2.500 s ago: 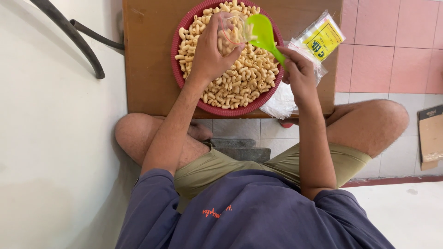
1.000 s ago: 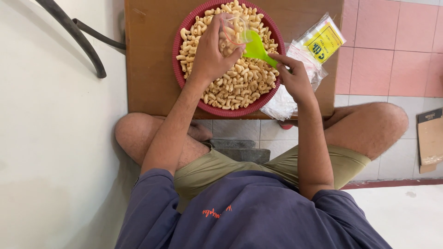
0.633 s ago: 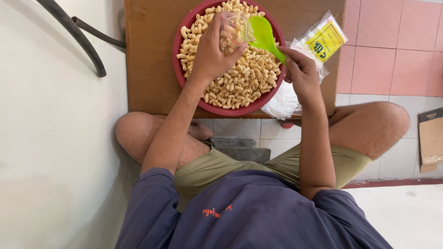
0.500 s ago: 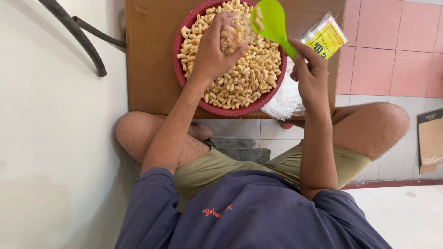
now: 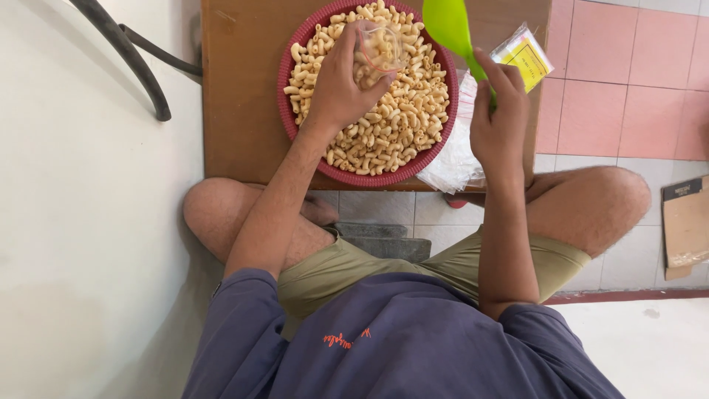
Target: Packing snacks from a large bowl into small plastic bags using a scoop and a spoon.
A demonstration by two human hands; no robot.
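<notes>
A round red tray (image 5: 292,125) heaped with beige elbow macaroni (image 5: 391,125) rests on a small brown wooden table (image 5: 236,96). My left hand (image 5: 336,81) is over the tray, gripping a small clear plastic bag (image 5: 378,50) partly filled with macaroni. My right hand (image 5: 501,122) holds a bright green plastic spoon (image 5: 449,26) by its handle, lifted up and to the right of the bag, above the tray's far right rim. The spoon's bowl looks empty.
A stack of clear plastic bags with a yellow label (image 5: 521,59) lies on the table's right side under my right hand. A black curved tube (image 5: 129,59) lies on the white floor at left. A cardboard piece (image 5: 683,222) sits on the tiles at right.
The spoon went to the bag's mouth, then my right hand lifted it up and to the right, away from the bag. My left hand kept holding the bag in place.
</notes>
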